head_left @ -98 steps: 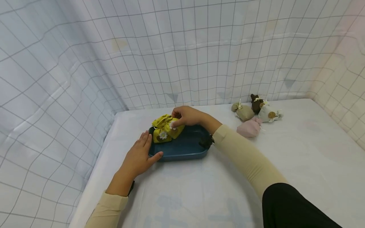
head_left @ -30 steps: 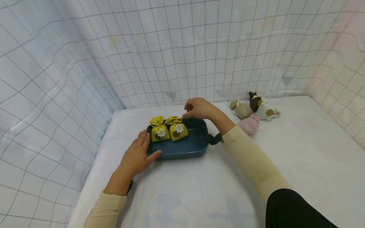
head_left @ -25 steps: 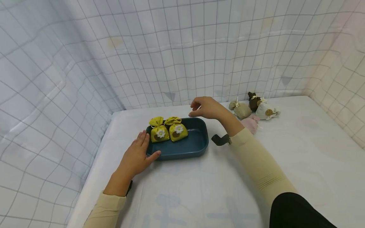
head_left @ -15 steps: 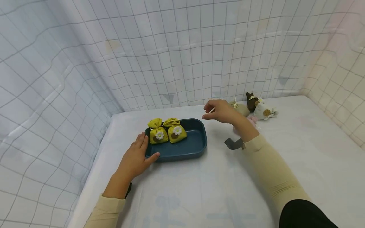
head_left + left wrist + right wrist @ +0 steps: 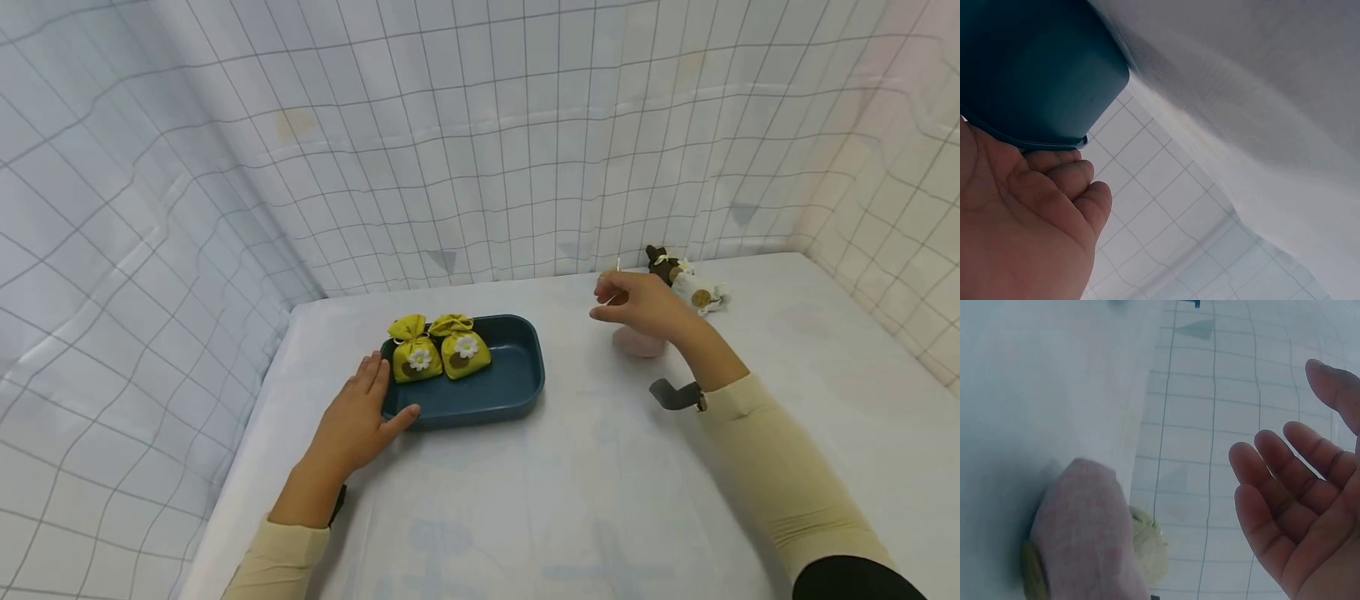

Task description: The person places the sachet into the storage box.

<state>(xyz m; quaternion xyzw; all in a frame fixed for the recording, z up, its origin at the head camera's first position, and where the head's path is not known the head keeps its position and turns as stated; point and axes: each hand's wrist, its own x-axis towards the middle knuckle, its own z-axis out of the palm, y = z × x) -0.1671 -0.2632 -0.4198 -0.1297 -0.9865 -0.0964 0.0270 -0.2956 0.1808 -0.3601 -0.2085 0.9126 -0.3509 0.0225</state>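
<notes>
— While the left hand (image 5: 352, 425) rests flat against the blue tray (image 5: 517, 392), where is the right?
— Right hand (image 5: 637, 304) hovers, fingers loose and empty, just over the pink pouch (image 5: 637, 342) beside the tray.

The right hand (image 5: 641, 304) has let go of the second small yellow cloth pouch with a white flower (image 5: 462, 350), which now sits free in the dark blue rectangular tray (image 5: 517, 387) beside its twin. That hand has swung away from the tray across the desk and hovers with loosely spread fingers (image 5: 1285, 481) over the pale pink cloth pouch (image 5: 637, 342) (partly hiding the beige one behind it).
</notes>
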